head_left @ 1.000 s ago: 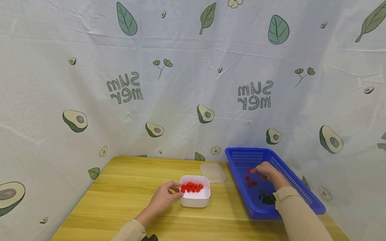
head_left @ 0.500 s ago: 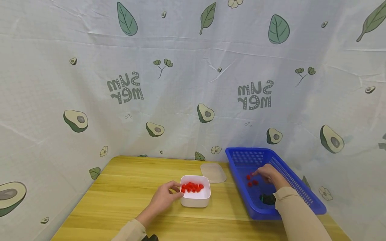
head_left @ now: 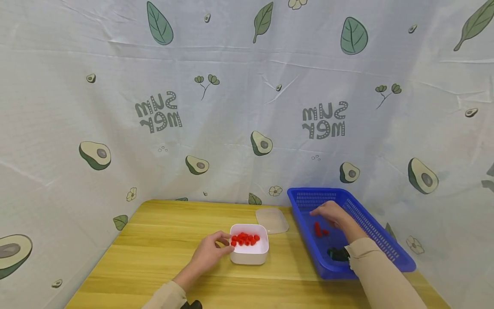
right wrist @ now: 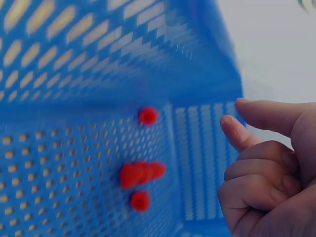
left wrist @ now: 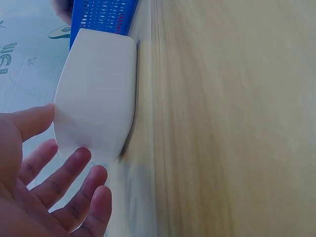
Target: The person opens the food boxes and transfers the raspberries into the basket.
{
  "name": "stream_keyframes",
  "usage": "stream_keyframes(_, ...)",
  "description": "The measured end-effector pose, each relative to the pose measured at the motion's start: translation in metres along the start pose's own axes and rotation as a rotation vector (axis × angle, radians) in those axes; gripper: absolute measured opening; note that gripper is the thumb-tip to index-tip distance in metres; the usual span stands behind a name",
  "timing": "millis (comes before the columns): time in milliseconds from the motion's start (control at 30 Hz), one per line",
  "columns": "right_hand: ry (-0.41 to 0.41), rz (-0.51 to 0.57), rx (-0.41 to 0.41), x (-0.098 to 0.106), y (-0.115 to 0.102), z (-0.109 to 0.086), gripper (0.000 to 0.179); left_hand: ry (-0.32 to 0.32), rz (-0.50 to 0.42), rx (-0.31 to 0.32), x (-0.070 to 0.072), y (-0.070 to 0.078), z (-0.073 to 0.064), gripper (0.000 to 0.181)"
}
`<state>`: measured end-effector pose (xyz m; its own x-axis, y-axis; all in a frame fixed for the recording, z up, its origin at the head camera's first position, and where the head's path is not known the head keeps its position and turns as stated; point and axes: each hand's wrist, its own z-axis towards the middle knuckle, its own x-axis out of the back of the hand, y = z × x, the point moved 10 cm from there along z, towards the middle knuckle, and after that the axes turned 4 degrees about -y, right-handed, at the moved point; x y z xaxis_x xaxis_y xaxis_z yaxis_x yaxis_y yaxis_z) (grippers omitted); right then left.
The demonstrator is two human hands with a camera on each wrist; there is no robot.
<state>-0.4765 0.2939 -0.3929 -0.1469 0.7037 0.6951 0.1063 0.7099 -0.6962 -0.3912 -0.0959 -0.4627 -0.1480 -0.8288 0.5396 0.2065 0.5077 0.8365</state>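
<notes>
On the tabletop (head_left: 162, 244), a white box (head_left: 248, 258) is set, and inside it red pieces (head_left: 247, 242) are gathered towards its 10 o'clock side. At the box's 9 o'clock edge, the left hand (head_left: 210, 252) is placed; its fingers are loosely bent and spread, and the rim is met by the thumb without any clench. At 1 o'clock from the box, just beside it, a translucent lid (head_left: 272, 219) is laid flat.

At 3 o'clock, a blue basket (head_left: 335, 273) is stood, its far end being turned slightly towards 11 o'clock. Over its inside, nearer that far end, the right hand (head_left: 335, 213) is held. Its thumb and forefinger are extended with the tips apart, and its other three fingers are curled in; its grasp is released. On the basket's floor, at 7 o'clock from that hand, loose pieces (head_left: 317, 229) are seen, somewhat blurred. At 12 o'clock, behind everything, a pale cloth (head_left: 227, 124) is hung, by which printed avocados, leaves and mirrored lettering are borne.
</notes>
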Motion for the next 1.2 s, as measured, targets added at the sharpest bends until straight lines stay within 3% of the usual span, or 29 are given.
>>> stream_keyframes(133,-0.034,0.032,0.046,-0.010,-0.021,-0.003,0.032,-0.002,-0.001,0.002,-0.001,0.000,0.000,0.035)
stream_keyframes(500,-0.067,0.052,0.133,-0.029,-0.069,-0.011,0.039,-0.001,0.006,0.007,0.000,-0.001,0.002,0.036)
stream_keyframes(767,-0.113,0.065,0.185,-0.051,-0.092,-0.013,0.031,0.001,0.011,0.010,0.001,0.000,0.003,0.036)
stream_keyframes(1000,-0.102,-0.018,0.179,-0.074,-0.104,-0.011,0.025,0.006,0.017,0.005,0.000,-0.001,0.004,0.035)
stream_keyframes(1200,-0.144,-0.015,0.152,-0.097,-0.111,-0.013,0.019,0.011,0.012,0.003,0.000,-0.002,0.004,0.036)
